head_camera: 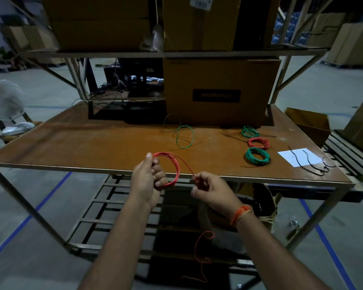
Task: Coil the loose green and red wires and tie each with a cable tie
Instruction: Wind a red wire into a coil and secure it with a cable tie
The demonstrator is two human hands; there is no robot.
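- The brown tabletop [92, 141] fills the middle of the frame, with a steel rack rising behind it.
- A big cardboard box [220, 91] stands at the back of the tabletop, upper centre, its label upside down.
- A white fan [5, 101] sits at the left edge of the frame, beside the tabletop.
- The left hand [148, 181], lower centre, holds a red wire coil [172, 170] upright over the near edge of the tabletop, its grip curled round the coil's left side.
- The right hand [213, 190], just right of the coil, pinches the red strand that runs off the coil; the loose red tail [201, 252] hangs below toward the floor.
- A white paper sheet [298, 156] lies right of centre with black cable ties [314, 166] across it.
- Three tied coils lie centre-right: a near green coil [257, 156], a small red coil [258, 142], a far green coil [249, 131].
- A loose green wire [184, 136] lies uncoiled in the centre.
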